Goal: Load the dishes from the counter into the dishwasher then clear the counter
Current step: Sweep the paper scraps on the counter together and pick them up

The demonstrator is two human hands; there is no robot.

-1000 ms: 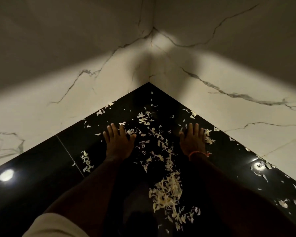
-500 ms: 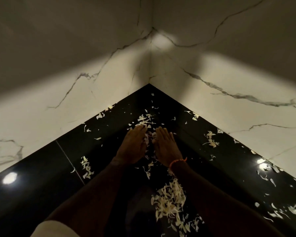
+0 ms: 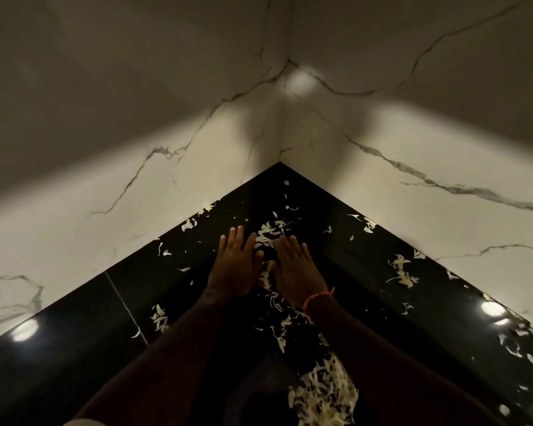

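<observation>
Many pale shreds (image 3: 271, 235) strewn over black desk (image 3: 74, 348), thickest between hands and in near heap (image 3: 323, 392). Likely light, limp, clingy on glossy stone; better swept with palm edges than pinched. Left hand (image 3: 236, 267), right hand (image 3: 299, 272) flat, fingers straight, grasping nothing, close together near marble corner wall (image 3: 166, 167). Orange thread (image 3: 317, 298) on right wrist.

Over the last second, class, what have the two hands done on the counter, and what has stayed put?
The left hand and right hand, apart a second ago, have swept inward and now lie flat side by side, herding the pale scraps between them. Neither grips anything. The big pile near the person and the scraps by the right wall stayed put.
</observation>
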